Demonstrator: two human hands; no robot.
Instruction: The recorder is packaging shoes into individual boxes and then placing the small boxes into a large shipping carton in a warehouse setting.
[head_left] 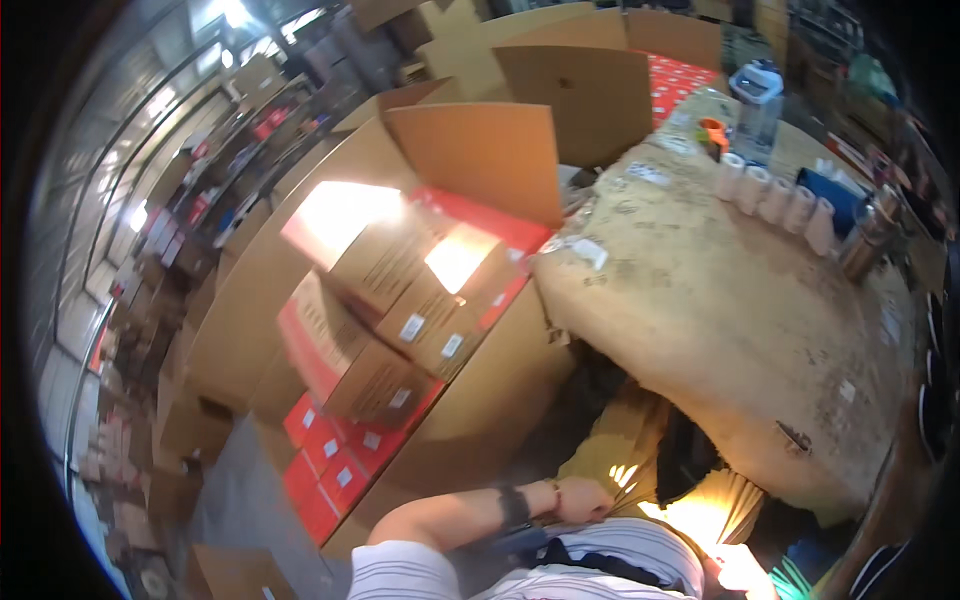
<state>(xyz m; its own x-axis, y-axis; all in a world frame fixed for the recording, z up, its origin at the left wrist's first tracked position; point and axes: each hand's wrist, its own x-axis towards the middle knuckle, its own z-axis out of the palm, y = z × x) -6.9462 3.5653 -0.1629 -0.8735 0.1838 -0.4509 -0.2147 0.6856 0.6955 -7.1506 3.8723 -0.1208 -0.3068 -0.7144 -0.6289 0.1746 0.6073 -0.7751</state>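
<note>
My left hand (583,500) rests at my waist against the olive trousers (612,450). Its fingers are curled in, and whatever they may hold is hidden. A dark band and a thin bracelet circle that wrist. Bright light washes out my right hand (738,572) low at my right side, by the trousers, so its fingers do not show clearly. To the left stands a large open carton (470,420) packed with red boxes (340,475). Several brown and red cartons (375,385) lie on top of these, some tilted.
A worn, cardboard-covered table (720,300) stands at the right. On it are a row of pale rolls (770,195), a clear water jug (758,110), an orange tape dispenser (713,133) and a metal cylinder (872,232). Another open carton (575,100) is behind. Stacked goods line the left.
</note>
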